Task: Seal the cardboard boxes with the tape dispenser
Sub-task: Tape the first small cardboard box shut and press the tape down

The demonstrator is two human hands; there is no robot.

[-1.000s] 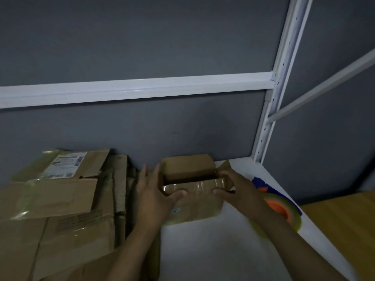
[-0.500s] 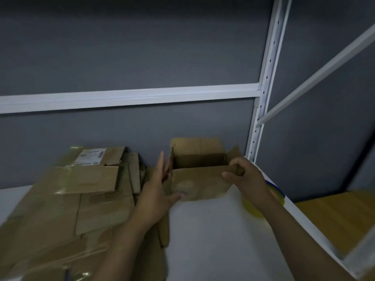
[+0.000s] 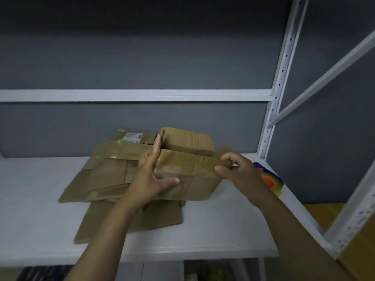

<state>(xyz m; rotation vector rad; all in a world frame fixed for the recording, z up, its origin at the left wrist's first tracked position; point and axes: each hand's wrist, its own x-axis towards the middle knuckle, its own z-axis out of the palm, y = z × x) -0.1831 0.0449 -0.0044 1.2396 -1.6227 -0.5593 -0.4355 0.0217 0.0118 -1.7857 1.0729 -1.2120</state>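
The left hand (image 3: 150, 179) is spread flat, its straight fingers pressed against the near-left side of the cardboard box (image 3: 188, 175) and its thumb across the front. The right hand (image 3: 241, 173) pinches the front flap's right end. Both forearms reach forward. The tape dispenser (image 3: 271, 180) lies just beyond the right hand, and flattened cardboard (image 3: 105, 173) lies beneath and left of the left hand.

Single wide-angle view from the person's head, facing forward and down onto a white shelf (image 3: 223, 230). The cardboard box (image 3: 199, 179) lies near, mid-frame; a grey wall (image 3: 142, 57) fills the upper half.
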